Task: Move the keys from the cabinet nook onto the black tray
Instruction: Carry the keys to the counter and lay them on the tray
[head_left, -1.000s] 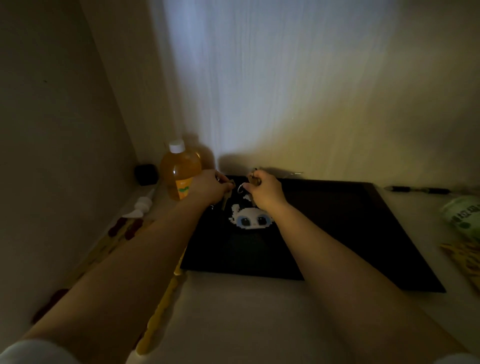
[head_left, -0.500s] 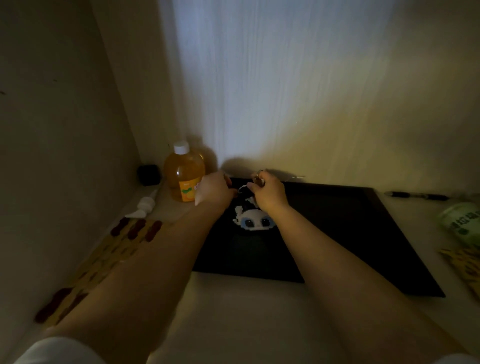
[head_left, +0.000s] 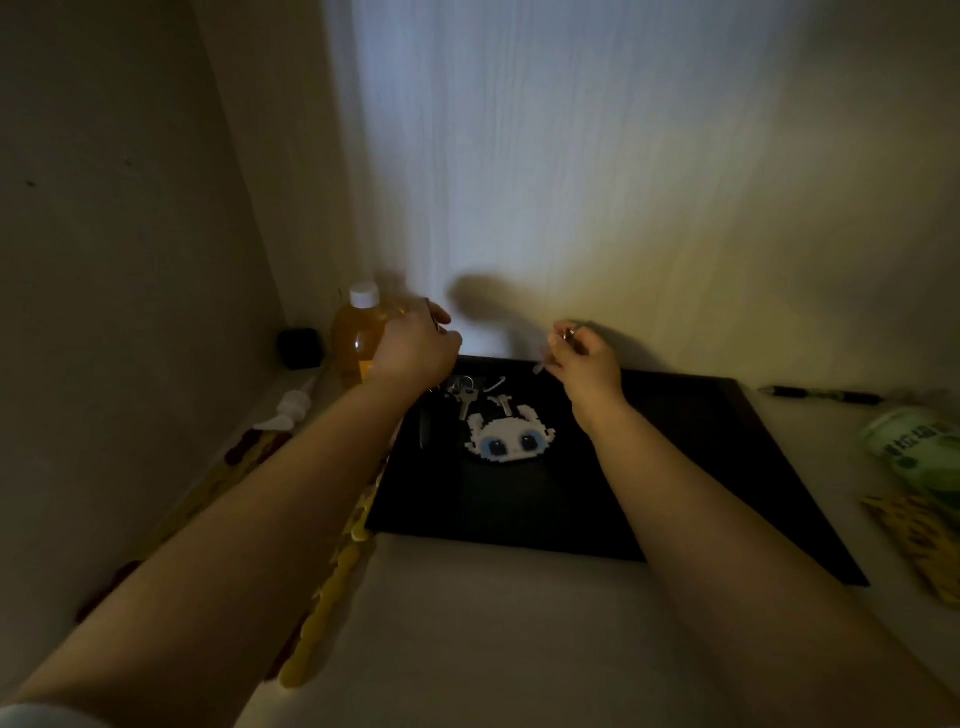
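Observation:
A bunch of keys with a white pixel-bead charm lies on the far left part of the black tray. A dark fob rests beside them. My left hand hovers above the tray's far left corner, just over the keys, with its fingers loosely apart and nothing in it. My right hand is raised over the tray's far edge to the right of the keys. Its fingertips pinch a small metal ring, with a pale tip poking out below.
An orange bottle with a white cap stands behind my left hand, next to a small black box. A white pump nozzle and a yellow-red strip lie left. A pen, green packet and yellow packet sit right.
Both hands lifted off the keys and moved apart, the left one leftward and the right one rightward. The keys and charm now lie uncovered on the tray.

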